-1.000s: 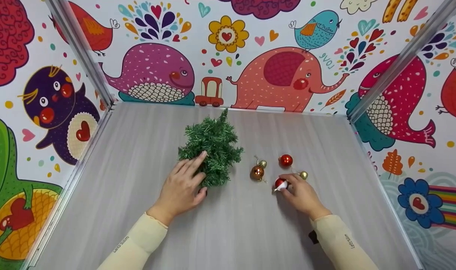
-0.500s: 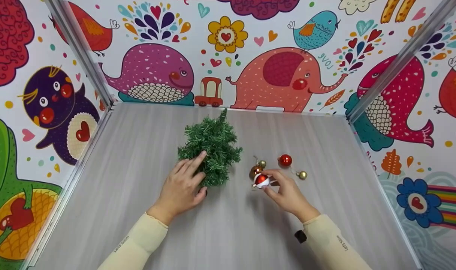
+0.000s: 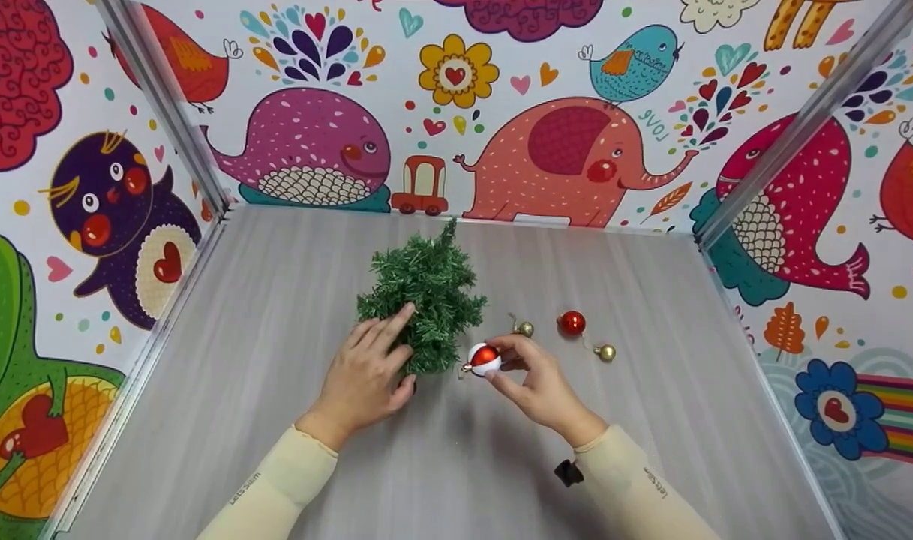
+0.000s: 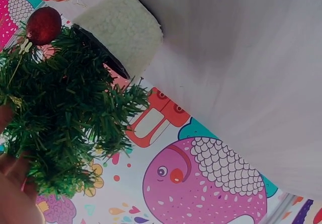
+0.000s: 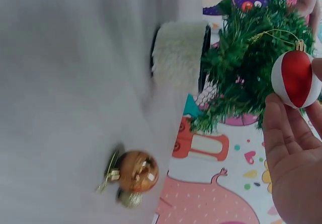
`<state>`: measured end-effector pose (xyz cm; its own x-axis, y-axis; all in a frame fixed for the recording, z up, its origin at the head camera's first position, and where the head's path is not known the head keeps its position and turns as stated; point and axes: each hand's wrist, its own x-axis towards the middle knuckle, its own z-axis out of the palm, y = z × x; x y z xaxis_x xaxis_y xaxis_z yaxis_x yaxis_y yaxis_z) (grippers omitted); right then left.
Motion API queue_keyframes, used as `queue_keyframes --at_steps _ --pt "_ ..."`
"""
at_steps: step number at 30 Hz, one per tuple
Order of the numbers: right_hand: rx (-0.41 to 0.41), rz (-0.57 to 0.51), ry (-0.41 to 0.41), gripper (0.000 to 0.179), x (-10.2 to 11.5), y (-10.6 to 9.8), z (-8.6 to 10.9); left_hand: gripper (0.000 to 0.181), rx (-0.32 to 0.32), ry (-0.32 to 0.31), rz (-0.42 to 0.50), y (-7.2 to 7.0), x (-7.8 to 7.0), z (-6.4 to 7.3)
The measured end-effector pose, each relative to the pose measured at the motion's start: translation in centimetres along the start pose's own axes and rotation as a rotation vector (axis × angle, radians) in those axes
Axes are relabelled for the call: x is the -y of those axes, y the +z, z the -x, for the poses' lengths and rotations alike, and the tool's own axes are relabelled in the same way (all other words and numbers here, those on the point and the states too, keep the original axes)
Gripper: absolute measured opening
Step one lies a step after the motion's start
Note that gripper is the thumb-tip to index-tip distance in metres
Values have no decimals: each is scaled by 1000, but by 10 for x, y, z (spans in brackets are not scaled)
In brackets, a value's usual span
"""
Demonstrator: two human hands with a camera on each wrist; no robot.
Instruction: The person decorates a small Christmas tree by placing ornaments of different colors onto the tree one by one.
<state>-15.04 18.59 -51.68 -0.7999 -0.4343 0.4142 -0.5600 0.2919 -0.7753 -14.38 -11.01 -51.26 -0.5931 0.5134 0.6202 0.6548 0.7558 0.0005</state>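
A small green artificial Christmas tree [image 3: 426,285] stands mid-table on a white fuzzy base [image 4: 121,32]. My left hand [image 3: 362,379] rests on its left side, with fairly straight fingers touching the branches. A dark red bauble [image 4: 44,26] with a gold cap shows against the branches in the left wrist view. Just right of the tree, my right hand [image 3: 542,386] pinches a red-and-white bauble [image 3: 485,360] between thumb and fingers. Its gold string [image 5: 276,31] hangs loose in front of the branches.
Right of the tree lie a red bauble [image 3: 572,323] and two small gold ones [image 3: 606,352]. A bronze bauble [image 5: 138,171] shows in the right wrist view; my right hand hides it in the head view. Printed panels [image 3: 313,150] wall the table at the back and sides.
My right hand has carried the red-and-white bauble leftward from among the loose baubles to beside the tree. The left hand has stayed on the tree.
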Motion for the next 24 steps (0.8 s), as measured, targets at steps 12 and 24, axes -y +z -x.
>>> queue_keyframes --at_steps 12,24 --pt "14 -110 -20 44 41 15 -15 27 -27 -1 16 2 1 -1" --pt "21 -180 16 41 43 26 -17 35 -193 17 55 5 -3 -6"
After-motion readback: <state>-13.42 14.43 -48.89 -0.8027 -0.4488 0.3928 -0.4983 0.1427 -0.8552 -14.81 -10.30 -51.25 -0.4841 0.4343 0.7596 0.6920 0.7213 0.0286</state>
